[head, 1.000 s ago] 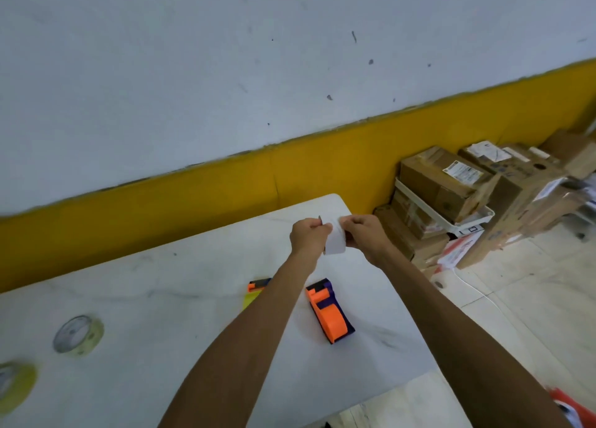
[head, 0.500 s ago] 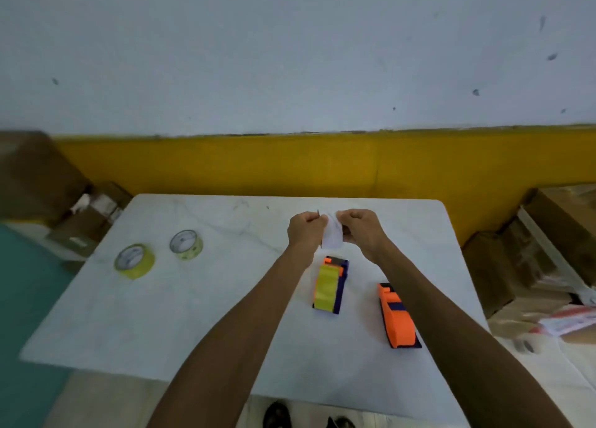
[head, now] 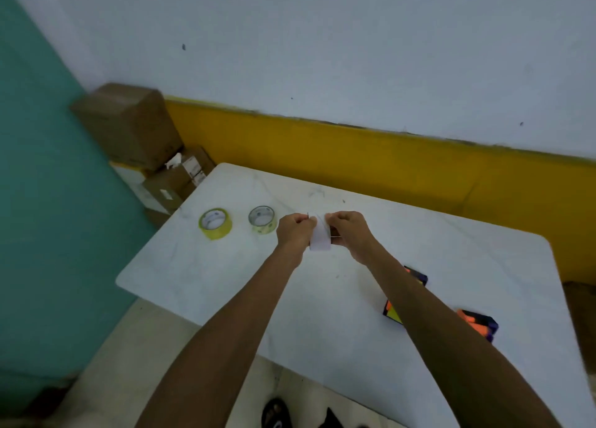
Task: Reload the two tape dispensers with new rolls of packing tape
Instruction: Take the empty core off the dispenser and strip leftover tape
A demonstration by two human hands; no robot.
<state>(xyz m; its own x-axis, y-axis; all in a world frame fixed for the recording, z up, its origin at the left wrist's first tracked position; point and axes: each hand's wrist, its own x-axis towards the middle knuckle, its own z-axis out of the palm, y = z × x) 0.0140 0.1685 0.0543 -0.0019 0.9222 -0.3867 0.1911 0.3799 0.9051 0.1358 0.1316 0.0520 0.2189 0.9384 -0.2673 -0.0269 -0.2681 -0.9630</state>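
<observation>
Above the white table, my left hand and my right hand pinch a small white piece of paper between them. Two tape rolls lie flat to the left of my hands: a yellow roll and a paler roll. Two dispensers rest on the table at the right, partly behind my right forearm. The yellow and dark blue dispenser is the nearer to my hands; the orange and dark blue dispenser lies further right.
Cardboard boxes are stacked on the floor past the table's left corner, against a teal wall. A white and yellow wall runs behind the table. Dark shoes show below the table's near edge.
The view has swung left: the rolls now sit close to my hands and the dispensers have slid to the right. Both hands keep their hold on the white paper.
</observation>
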